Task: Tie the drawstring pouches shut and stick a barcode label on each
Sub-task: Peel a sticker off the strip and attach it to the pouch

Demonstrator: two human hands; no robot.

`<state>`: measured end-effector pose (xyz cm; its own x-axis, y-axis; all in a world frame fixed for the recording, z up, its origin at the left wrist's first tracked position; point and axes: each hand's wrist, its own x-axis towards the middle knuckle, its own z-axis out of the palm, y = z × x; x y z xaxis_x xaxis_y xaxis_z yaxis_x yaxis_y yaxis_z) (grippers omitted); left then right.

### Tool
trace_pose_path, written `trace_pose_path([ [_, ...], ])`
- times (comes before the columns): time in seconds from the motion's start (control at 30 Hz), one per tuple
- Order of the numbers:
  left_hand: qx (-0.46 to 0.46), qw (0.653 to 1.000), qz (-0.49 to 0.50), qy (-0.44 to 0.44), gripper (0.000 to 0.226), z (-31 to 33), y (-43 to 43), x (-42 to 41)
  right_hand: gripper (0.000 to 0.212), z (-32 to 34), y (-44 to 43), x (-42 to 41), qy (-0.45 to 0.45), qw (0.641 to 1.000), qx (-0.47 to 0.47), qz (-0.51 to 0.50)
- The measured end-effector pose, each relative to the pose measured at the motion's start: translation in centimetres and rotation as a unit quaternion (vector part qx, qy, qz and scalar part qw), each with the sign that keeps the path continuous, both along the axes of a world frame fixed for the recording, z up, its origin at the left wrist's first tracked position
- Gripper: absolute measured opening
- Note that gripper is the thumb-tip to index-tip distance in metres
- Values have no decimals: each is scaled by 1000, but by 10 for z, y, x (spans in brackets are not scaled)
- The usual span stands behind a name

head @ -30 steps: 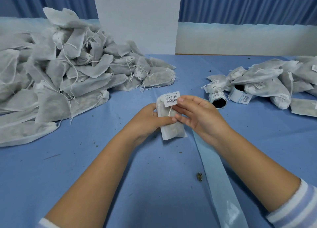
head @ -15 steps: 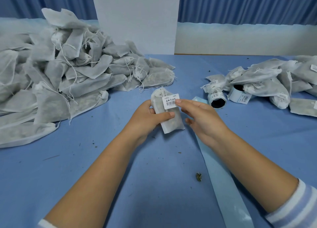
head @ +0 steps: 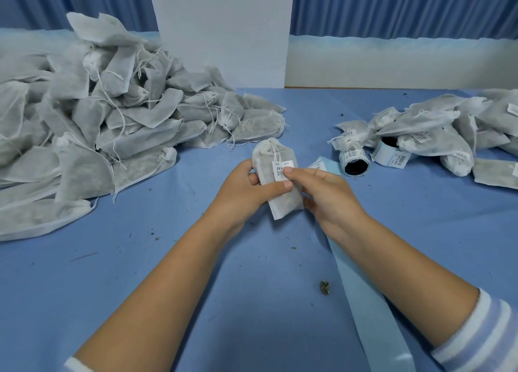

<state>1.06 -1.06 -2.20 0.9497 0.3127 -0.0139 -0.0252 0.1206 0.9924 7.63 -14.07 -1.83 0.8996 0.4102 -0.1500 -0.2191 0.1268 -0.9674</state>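
Note:
A small white drawstring pouch (head: 283,200) with a gathered, tied neck is held just above the blue table at the centre. My left hand (head: 246,186) grips it from the left, thumb across its front. A white barcode label (head: 280,167) lies on the pouch's upper front. My right hand (head: 322,192) holds the pouch from the right, with the thumb pressing on the label and the other fingers behind.
A big heap of unlabelled pouches (head: 98,125) fills the left. Labelled pouches (head: 437,130) lie at the right, with two label rolls (head: 353,158) (head: 391,153) beside them. A pale blue backing strip (head: 361,293) trails toward me. A dried crumb (head: 324,286) lies near it.
The label went from the pouch's top edge down onto its front, and my right thumb now presses it there. The pouch's gathered neck has come into sight.

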Motion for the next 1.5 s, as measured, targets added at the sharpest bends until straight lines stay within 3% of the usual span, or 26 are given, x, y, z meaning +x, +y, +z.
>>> trace_pose_path([
  [0.2, -8, 1000, 30, 1, 30, 2, -4, 2, 12, -3, 0, 1, -38, 999, -17, -10],
  [0.33, 11, 999, 47, 11, 29, -1, -2, 3, 12, -2, 0, 0, -63, 998, -16, -18],
  [0.53, -11, 1000, 19, 4, 29, -2, -2, 3, 38, 3, -3, 5, -38, 999, -8, -15],
  [0.73, -6, 1000, 9, 18, 21, -3, 1, 2, 25, 2, -7, 12, -24, 997, -21, 68],
  [1.03, 51, 997, 49, 31, 31, 0, -1, 3, 16, 2, -4, 9, -21, 997, -12, 67],
  [1.23, -3, 999, 36, 33, 34, 1, -1, 2, 11, 3, -6, 6, -32, 995, -27, 90],
  [1.37, -14, 1000, 1, 23, 19, -2, 1, 2, 16, 4, -7, 6, -22, 995, -21, 91],
  [1.5, 6, 998, 59, 27, 13, -6, 5, 4, 15, 7, -6, 8, -31, 995, -61, 72],
])
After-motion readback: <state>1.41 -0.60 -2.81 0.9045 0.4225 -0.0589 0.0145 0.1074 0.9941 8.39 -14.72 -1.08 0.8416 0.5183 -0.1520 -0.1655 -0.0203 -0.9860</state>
